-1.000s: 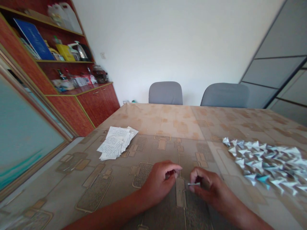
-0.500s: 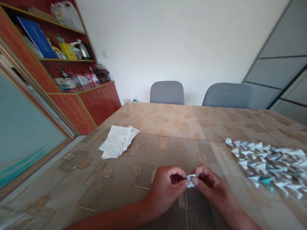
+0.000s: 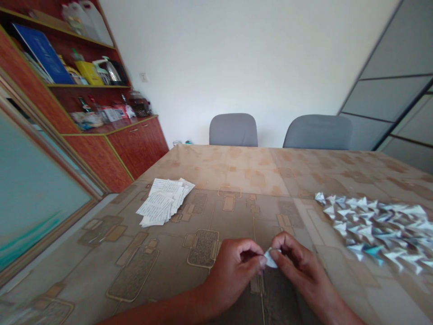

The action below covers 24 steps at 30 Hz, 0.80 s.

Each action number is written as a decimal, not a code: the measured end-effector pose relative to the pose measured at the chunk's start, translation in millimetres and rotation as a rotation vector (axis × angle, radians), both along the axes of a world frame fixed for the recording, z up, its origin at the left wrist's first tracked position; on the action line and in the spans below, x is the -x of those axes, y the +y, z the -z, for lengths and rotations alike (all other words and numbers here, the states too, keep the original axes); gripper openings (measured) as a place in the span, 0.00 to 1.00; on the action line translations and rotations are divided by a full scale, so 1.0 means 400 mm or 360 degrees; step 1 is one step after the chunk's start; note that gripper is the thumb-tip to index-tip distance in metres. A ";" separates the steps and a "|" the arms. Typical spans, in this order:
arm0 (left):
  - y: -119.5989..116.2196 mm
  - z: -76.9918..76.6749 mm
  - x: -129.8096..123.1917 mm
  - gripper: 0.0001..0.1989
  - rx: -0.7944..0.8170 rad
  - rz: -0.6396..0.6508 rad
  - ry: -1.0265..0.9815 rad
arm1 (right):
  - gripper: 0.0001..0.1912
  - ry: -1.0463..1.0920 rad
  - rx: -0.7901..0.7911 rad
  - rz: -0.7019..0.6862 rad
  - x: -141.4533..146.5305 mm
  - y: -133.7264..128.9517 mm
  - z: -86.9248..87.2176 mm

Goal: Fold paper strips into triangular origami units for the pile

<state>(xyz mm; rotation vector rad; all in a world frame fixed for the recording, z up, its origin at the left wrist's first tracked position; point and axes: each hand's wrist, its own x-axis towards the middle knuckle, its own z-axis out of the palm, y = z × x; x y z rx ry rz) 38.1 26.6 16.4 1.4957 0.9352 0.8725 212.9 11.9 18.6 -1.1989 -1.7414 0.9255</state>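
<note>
A small folded piece of paper (image 3: 270, 259), whitish, is pinched between my two hands above the near part of the table. My left hand (image 3: 237, 268) grips its left edge between thumb and forefinger. From the other side my right hand (image 3: 297, 262) holds it, thumb on the front and fingers curled behind. The fingertips cover much of the paper, so its exact folds are hard to make out. To the left lies a loose pile of printed paper slips (image 3: 162, 203). On the right, many small folded paper pieces (image 3: 372, 225) stand grouped in rows, one of them teal.
A patterned cloth covers the table (image 3: 223, 167). Two grey chairs, a left one (image 3: 233, 130) and a right one (image 3: 318, 132), stand at its far edge. A red-brown cabinet (image 3: 135, 149) with loaded shelves is at the left, near a frosted glass panel (image 3: 34, 194).
The paper between my fingers has turned and now shows a more pointed shape. Both hands stay in nearly the same place. The view has shifted slightly.
</note>
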 end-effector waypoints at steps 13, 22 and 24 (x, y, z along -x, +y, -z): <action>0.016 0.007 0.003 0.09 0.0392 0.0147 -0.0074 | 0.18 0.0088 0.0335 -0.0168 -0.016 0.018 0.015; 0.039 -0.020 0.016 0.12 0.0773 0.0083 -0.0119 | 0.13 -0.0693 -0.0881 -0.0289 -0.070 0.018 -0.030; 0.035 -0.018 0.013 0.12 0.0772 0.0085 -0.0077 | 0.11 -0.0822 -0.0985 -0.0326 -0.068 0.013 -0.036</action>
